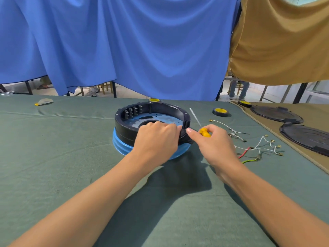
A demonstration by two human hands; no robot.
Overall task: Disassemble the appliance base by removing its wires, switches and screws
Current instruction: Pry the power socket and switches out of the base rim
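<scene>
The round appliance base, black with a blue lower ring, lies upside down on the green cloth in the middle. My left hand grips its near rim, fingers curled over the edge. My right hand holds a screwdriver by its orange handle, the thin shaft pointing up and away. The right thumb touches a black part at the base's right rim. Loose wires with brass terminals lie on the cloth to the right. A row of switch blocks stands inside the far left wall.
Two rolls of black tape with yellow cores lie behind and right of the base; a third sits further right. Two black round lids rest on a tan cloth at right. A grey and yellow object lies far left. Blue and tan curtains hang behind.
</scene>
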